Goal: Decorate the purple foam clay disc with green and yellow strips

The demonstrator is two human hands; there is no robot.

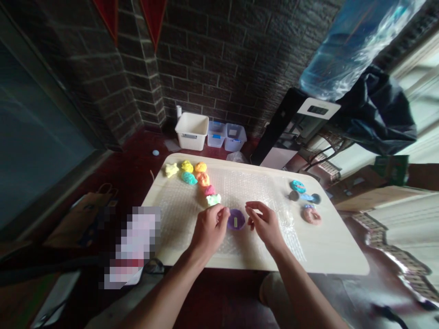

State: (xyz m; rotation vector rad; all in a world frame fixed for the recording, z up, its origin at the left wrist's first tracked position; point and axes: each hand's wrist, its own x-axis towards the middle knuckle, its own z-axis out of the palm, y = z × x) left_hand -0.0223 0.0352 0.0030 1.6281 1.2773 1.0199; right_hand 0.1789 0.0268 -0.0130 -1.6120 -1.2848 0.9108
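A flat round purple piece of what looks like modelling clay (pixel 241 221) lies on bubble wrap, with a small yellow strip (pixel 235 222) on it. My left hand (pixel 213 221) is at its left edge, the fingers pinched together; whatever they hold is hidden or too small to make out. To the right of the purple piece, my right hand (pixel 265 223) hovers with curled fingers, thumb and forefinger apart and nothing visible between them. Just beyond my left hand sits a pale green lump (pixel 213 199), with a pink lump (pixel 209 190) behind it.
Orange (pixel 203 179), teal (pixel 189 178) and yellow (pixel 187 166) lumps lie at the table's back left. On the right are a blue ring-shaped piece (pixel 298 186), a dumbbell-shaped piece (pixel 305 197) and a pinkish ring (pixel 311 215). Bubble wrap (pixel 254 185) covers the table's middle. Bins (pixel 192 132) stand behind.
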